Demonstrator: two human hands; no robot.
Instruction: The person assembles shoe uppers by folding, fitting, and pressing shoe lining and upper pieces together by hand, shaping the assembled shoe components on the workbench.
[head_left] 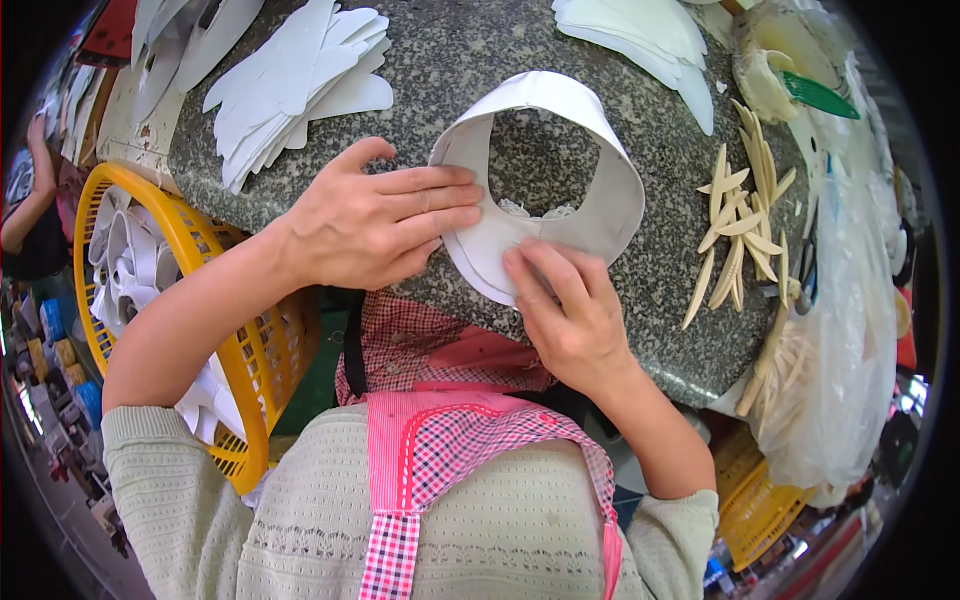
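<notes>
A white shoe upper (pixel 620 190), curved into a loop, stands on the speckled stone worktop (pixel 420 110) in front of me. Its flat front part lies toward my body, with a thin gathered edge at the inside of the opening. My left hand (pixel 375 220) lies against its left side, fingers stretched out flat and thumb apart. My right hand (pixel 572 310) is closed at the near edge, its bent fingertips pressing on the flat white material. The right thumb is mostly hidden under the fingers.
White cut pieces are stacked at the far left (pixel 300 85) and far right (pixel 640 40). Cream crescent-shaped strips (pixel 740 215) lie on the right beside a clear plastic bag (pixel 850 330). A yellow basket (pixel 255 370) of white pieces stands at my left; a green-handled tool (pixel 820 95) rests far right.
</notes>
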